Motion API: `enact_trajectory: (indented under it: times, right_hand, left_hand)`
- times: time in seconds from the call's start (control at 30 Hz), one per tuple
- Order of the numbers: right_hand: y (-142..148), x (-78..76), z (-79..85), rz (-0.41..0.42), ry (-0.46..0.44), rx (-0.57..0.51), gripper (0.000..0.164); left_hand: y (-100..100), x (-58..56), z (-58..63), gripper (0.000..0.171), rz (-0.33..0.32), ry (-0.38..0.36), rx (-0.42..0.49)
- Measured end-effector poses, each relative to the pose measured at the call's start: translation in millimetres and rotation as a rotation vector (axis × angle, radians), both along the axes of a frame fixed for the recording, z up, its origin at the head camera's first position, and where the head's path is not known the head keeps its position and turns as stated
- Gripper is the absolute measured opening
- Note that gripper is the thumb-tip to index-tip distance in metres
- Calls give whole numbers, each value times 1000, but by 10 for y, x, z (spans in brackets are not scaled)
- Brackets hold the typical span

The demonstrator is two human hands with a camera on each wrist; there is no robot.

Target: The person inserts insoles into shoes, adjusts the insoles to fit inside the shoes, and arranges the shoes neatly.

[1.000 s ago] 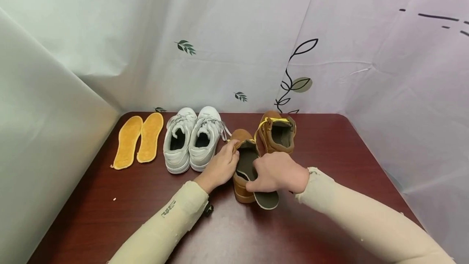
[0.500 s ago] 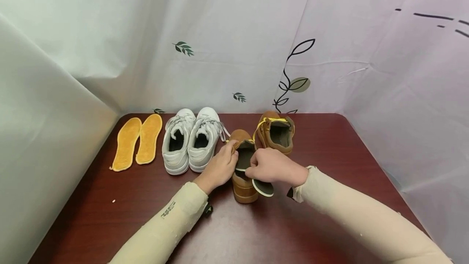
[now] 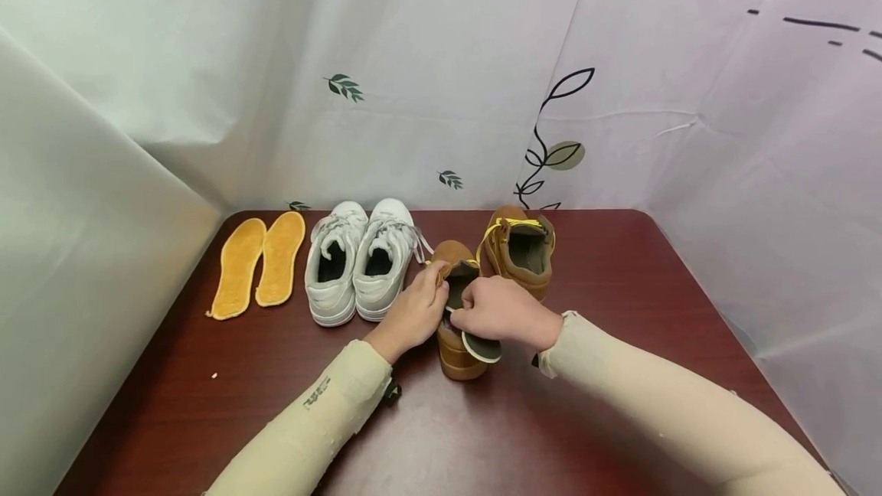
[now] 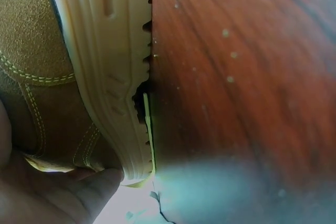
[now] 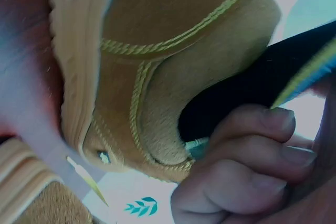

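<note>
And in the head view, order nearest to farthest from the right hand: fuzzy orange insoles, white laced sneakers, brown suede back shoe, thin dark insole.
1. Thin dark insole, in the right hand.
2. Brown suede back shoe, just beyond.
3. White laced sneakers, leftward.
4. Fuzzy orange insoles, far left.

Head view bright; pale glare on tabletop (image 3: 441, 435); wrist views hazy, soft.

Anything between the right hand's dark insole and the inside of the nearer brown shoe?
Nothing visible. The insole is right at the opening of the nearer brown shoe, one end sticking out over the heel. The left hand holds the shoe's left side. The right hand hides part of the opening, so that bit I can't confirm.
</note>
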State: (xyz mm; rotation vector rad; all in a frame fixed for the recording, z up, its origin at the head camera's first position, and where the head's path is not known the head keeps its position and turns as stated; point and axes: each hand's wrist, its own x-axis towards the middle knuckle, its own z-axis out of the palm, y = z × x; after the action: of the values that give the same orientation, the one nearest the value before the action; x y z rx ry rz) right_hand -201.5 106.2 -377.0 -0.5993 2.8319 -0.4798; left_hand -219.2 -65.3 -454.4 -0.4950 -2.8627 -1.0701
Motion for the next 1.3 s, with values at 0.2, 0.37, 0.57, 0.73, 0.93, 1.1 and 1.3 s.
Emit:
enact_trajectory:
  times: [0.2, 0.37, 0.57, 0.73, 0.93, 1.1, 1.3]
  right_hand:
    - [11, 91, -11, 23, 51, 148, 46]
    - [16, 243, 32, 63, 153, 235, 53]
    - [13, 365, 44, 99, 260, 238, 42]
    - [4, 337, 59, 77, 193, 174, 30]
    - [-4, 270, 95, 114, 115, 119, 42]
    - [-8, 224, 88, 111, 106, 71, 42]
    - [-28, 157, 46, 64, 77, 57, 41]
  left_hand:
    - [-4, 9, 10, 40, 2, -1, -1]
    - [0, 10, 22, 41, 8, 10, -6]
    - [-4, 8, 29, 40, 10, 15, -7]
    - [-10, 14, 34, 39, -3, 1, -4]
    - [-8, 13, 30, 38, -6, 3, -3]
    - [-6, 6, 30, 38, -2, 5, -7]
    - [-4, 5, 18, 39, 4, 13, -12]
